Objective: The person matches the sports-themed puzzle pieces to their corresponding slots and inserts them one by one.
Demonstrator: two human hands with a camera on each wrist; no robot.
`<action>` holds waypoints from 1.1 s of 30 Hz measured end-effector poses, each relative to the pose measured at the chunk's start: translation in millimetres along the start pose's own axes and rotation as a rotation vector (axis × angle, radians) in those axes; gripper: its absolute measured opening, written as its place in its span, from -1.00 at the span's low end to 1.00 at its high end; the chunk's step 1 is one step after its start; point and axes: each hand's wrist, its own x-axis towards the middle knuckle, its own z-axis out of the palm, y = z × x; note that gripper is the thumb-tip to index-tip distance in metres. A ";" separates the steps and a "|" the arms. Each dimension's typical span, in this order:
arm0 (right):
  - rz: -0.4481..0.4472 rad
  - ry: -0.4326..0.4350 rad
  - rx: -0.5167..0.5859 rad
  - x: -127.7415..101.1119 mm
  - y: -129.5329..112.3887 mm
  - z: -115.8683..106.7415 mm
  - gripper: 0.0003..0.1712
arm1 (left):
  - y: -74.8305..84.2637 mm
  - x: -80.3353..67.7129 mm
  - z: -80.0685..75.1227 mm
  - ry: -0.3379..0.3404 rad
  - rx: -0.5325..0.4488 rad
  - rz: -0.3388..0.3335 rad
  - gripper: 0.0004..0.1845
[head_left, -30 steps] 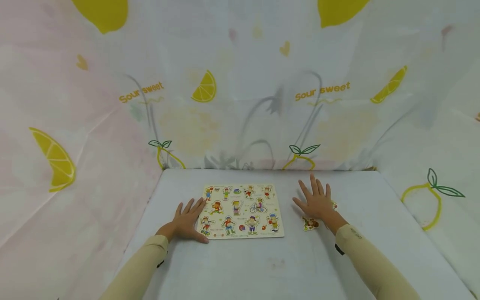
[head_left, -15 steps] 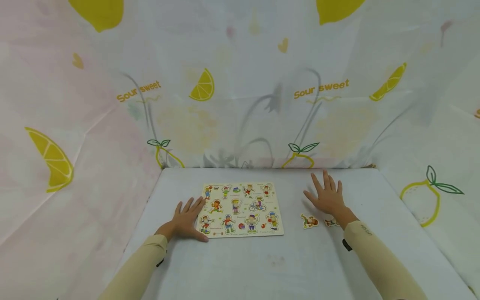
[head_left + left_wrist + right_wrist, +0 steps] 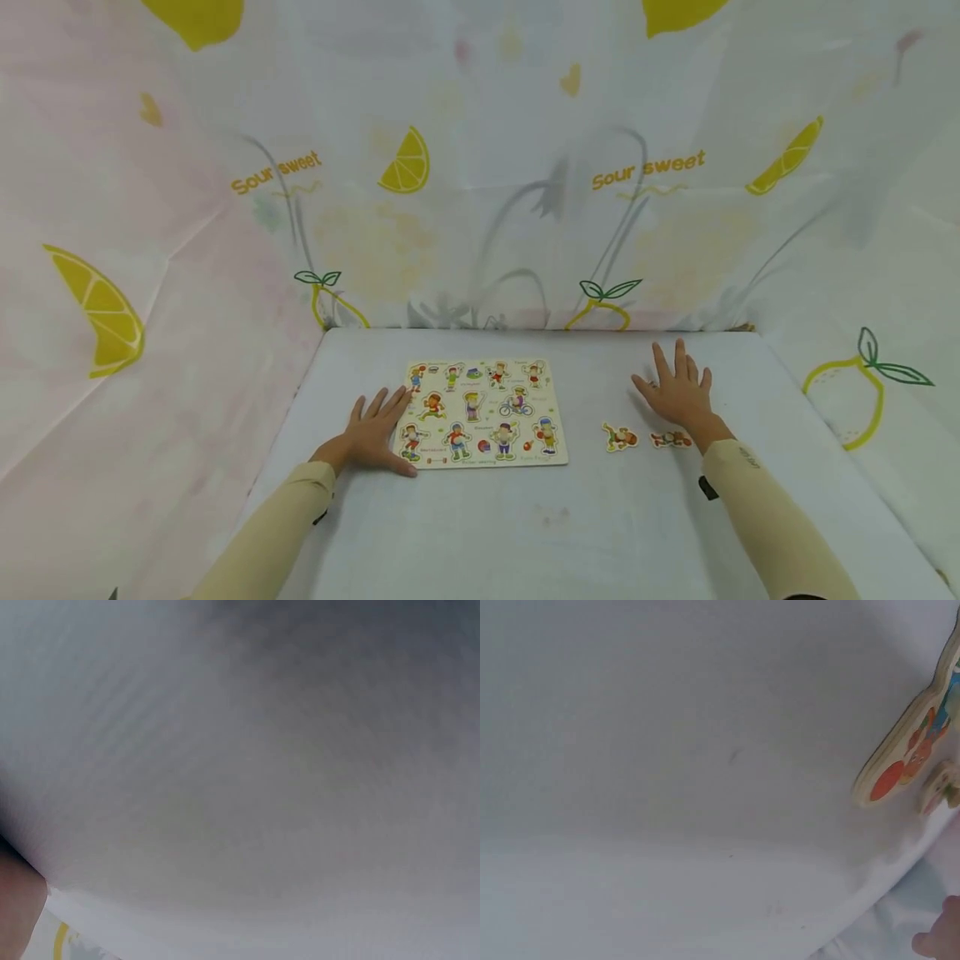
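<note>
A cream puzzle board (image 3: 450, 425) with printed sports figures lies flat on the white table, left of middle in the head view. My left hand (image 3: 371, 435) rests at its left edge, fingers spread, thumb along the near corner. To the board's right lie two loose figure-shaped puzzle pieces, one puzzle piece (image 3: 619, 437) nearer the board and another puzzle piece (image 3: 671, 439) beside my right wrist. Just beyond them is my right hand (image 3: 681, 398), fingers extended and holding nothing. The right wrist view catches a thick wooden piece (image 3: 907, 757) at its right edge.
White cloth covers the table (image 3: 480, 533). A fabric wall (image 3: 480, 167) printed with lemons rises behind its far edge, and similar fabric stands at the left and right. Pale smudges mark the cloth near the front.
My right hand has moved to the right, uncovering the second puzzle piece. My left hand stays at the board's left edge. The head view has shifted slightly.
</note>
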 end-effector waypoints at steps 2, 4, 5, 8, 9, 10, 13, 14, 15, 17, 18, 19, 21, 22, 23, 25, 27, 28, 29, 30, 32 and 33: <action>0.015 -0.001 0.004 -1.2 5.1 -0.3 0.03 | 0.2 1.1 -1.4 -0.001 0.010 0.002 0.55; 0.020 -0.005 0.007 -1.9 9.5 -0.3 0.03 | 0.1 2.7 -1.9 0.008 -0.009 0.010 0.55; 0.018 -0.004 -0.001 -2.3 11.7 -0.1 0.03 | -0.9 3.7 -1.5 0.010 -0.019 0.012 0.56; -0.002 0.004 -0.013 -2.9 17.4 -0.5 0.02 | -5.2 7.2 1.4 0.015 -0.029 0.014 0.58; -0.012 0.012 -0.013 -3.5 18.8 -1.2 0.01 | -6.9 8.5 2.8 0.017 -0.027 0.014 0.59; -0.022 0.019 -0.017 -3.9 20.2 -1.9 0.00 | -8.8 9.6 4.3 0.017 -0.023 0.013 0.59; -0.029 0.022 -0.014 -4.8 23.5 -3.5 -0.07 | -12.5 12.2 7.0 0.023 -0.006 0.002 0.60; -0.024 0.022 -0.009 -4.8 24.3 -3.8 -0.09 | -13.0 12.4 7.5 0.028 -0.007 0.001 0.60; -0.013 0.020 0.001 -4.6 24.8 -3.9 -0.11 | -13.2 12.3 7.6 0.029 -0.007 -0.001 0.60; 0.026 0.006 0.013 -4.0 25.5 -3.5 -0.13 | -13.5 12.1 7.6 0.030 -0.009 -0.005 0.60; 0.041 0.005 0.020 -3.5 26.0 -3.0 -0.15 | -13.4 11.6 7.5 0.031 -0.009 -0.006 0.60; 0.055 -0.001 0.032 -3.2 26.5 -3.0 -0.16 | -13.4 11.2 7.4 0.028 -0.009 -0.009 0.60; 0.065 0.001 0.082 -2.9 27.5 -2.2 -0.22 | -13.8 10.9 7.2 0.025 -0.008 -0.008 0.59; 0.060 0.009 0.103 -2.8 28.1 -1.6 -0.26 | -13.5 10.4 7.0 0.027 -0.011 -0.005 0.59; 0.052 0.021 0.125 -2.8 29.0 -0.3 -0.31 | -12.8 9.2 6.0 0.028 -0.022 0.001 0.59; 0.040 0.045 0.176 -2.7 30.2 2.3 -0.41 | -11.4 7.4 5.5 0.030 -0.031 0.011 0.59; 0.031 0.068 0.207 -2.6 30.1 6.2 -0.50 | -8.7 4.6 3.9 0.032 -0.048 0.024 0.58; 0.036 0.075 0.224 -2.6 29.8 7.9 -0.53 | -7.1 3.4 3.5 0.030 -0.052 0.026 0.58; 0.043 0.077 0.239 -2.4 29.5 9.5 -0.56 | -5.7 2.5 3.2 0.022 -0.049 0.024 0.57; 0.055 0.076 0.254 -2.1 29.1 10.6 -0.57 | -4.4 1.9 3.0 0.014 -0.039 0.019 0.57; 0.085 0.066 0.283 -2.3 27.2 11.4 -0.59 | -1.8 0.7 1.7 0.004 -0.028 0.010 0.56; 0.099 0.063 0.288 -2.4 26.2 11.5 -0.59 | -0.8 0.4 1.1 -0.004 -0.019 0.003 0.55</action>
